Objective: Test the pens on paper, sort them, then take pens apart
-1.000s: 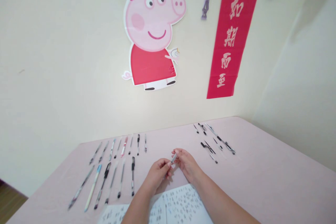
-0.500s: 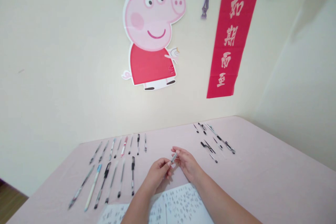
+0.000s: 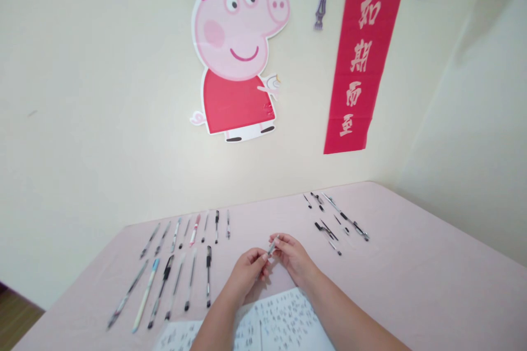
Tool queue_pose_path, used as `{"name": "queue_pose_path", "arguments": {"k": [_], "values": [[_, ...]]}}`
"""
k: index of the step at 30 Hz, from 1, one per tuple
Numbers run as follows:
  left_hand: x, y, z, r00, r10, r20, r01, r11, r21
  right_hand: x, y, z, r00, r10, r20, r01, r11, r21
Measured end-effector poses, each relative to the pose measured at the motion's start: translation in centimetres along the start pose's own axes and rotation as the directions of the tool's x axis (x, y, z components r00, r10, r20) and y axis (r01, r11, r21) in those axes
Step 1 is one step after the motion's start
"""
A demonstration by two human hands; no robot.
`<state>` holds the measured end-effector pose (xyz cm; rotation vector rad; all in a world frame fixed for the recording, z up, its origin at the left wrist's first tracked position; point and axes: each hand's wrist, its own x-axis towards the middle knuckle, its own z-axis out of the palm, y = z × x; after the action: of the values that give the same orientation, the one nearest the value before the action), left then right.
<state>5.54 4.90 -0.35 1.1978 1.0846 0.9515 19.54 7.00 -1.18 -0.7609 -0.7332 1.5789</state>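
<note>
Both my hands meet over the pink table (image 3: 411, 279), just beyond an open notebook (image 3: 280, 323) covered in handwriting. My left hand (image 3: 246, 273) and my right hand (image 3: 293, 258) pinch the two ends of one slim pen (image 3: 272, 247) held between them, its grey tip showing above the fingers. Fingers of both hands are curled closed around it. To the left lie two rows of pens (image 3: 181, 263), several in each, side by side. To the right is a scatter of pen parts (image 3: 335, 219), dark caps and thin refills.
The table stands against a cream wall carrying a cartoon pig cut-out (image 3: 236, 60) and a red banner (image 3: 360, 55) with Chinese characters. Wooden floor (image 3: 14, 312) shows past the table's left edge. The right side wall runs close along the table.
Almost nothing differs; my hands keep pinching the pen at the same spot, with the fingers only slightly shifted.
</note>
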Motion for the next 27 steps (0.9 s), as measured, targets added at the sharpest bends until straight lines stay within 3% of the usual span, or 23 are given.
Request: {"name": "queue_pose_path", "arguments": {"k": [27], "values": [[-0.18, 0.29, 0.09, 1.0, -0.002, 0.03, 0.003, 1.0, -0.014, 0.23, -0.12, -0.39, 0.996, -0.046, -0.08, 0.048, 0.998, 0.032]]}}
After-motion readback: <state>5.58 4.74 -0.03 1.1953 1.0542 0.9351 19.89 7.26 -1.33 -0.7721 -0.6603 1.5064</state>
